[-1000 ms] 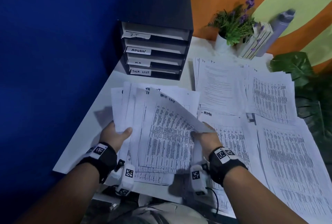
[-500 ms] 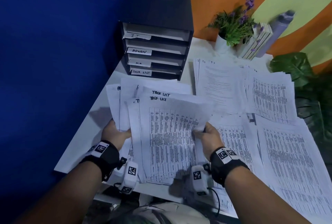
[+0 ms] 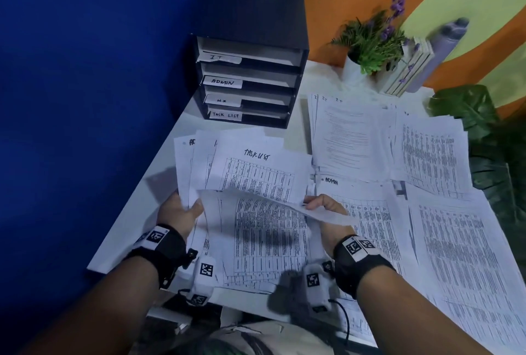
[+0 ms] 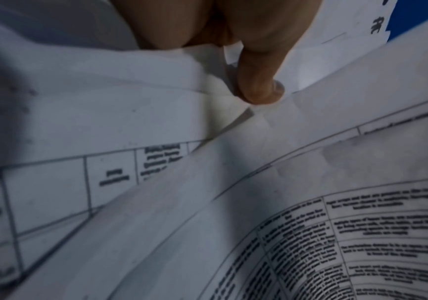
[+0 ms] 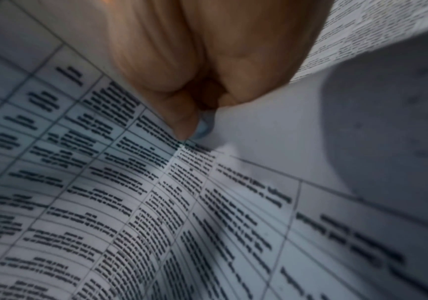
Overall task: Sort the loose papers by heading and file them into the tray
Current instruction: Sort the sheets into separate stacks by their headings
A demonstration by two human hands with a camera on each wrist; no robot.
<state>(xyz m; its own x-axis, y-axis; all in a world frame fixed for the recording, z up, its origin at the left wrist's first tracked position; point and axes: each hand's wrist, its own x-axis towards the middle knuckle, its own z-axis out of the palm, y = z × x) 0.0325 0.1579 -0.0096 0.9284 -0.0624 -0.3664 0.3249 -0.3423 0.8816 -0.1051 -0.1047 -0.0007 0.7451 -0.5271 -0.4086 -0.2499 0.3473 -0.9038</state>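
Peeling forward now: the top sheet [image 3: 264, 243], upright half a second ago, curls toward the person, baring a TASK LIST page [image 3: 256, 175] beyond the fingertips. Left hand [image 3: 178, 213] clamps the fanned stack [image 3: 193, 166]; right hand [image 3: 327, 212] pinches the sheet's edge. Sorting continues, and the tray [image 3: 250, 50] waits well beyond. The bent sheet's heading is hidden.
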